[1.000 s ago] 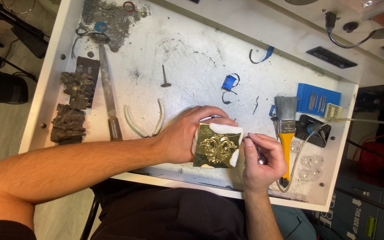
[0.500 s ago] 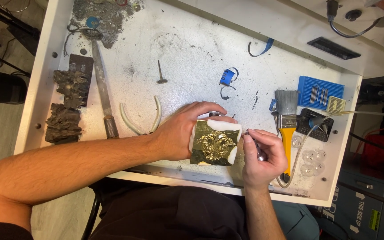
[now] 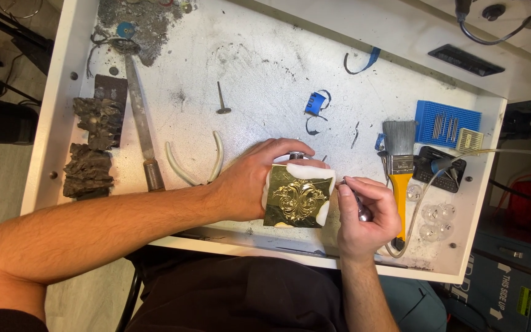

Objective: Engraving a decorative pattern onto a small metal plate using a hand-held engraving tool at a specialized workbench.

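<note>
A square brass plate (image 3: 297, 198) with an ornate raised scroll pattern rests on a white mount at the near edge of the white workbench (image 3: 259, 67). My left hand (image 3: 250, 178) wraps around the plate's left and top sides, fingers curled over the mount. To the plate's right, my right hand (image 3: 367, 215) grips a slim metal engraving tool (image 3: 359, 206), whose tip sits at the plate's right edge.
A yellow-handled brush (image 3: 399, 169) lies right of my right hand, with a blue bur holder (image 3: 447, 123) and clear round pieces (image 3: 434, 220) beyond. White-handled pliers (image 3: 195, 163), a long file (image 3: 141, 126), dark rough blocks (image 3: 90, 147) and blue tape scraps (image 3: 316, 104) lie left and behind.
The view has shifted slightly. Both hands stay on the plate and tool, with only small movement of the tool at the plate's right edge.
</note>
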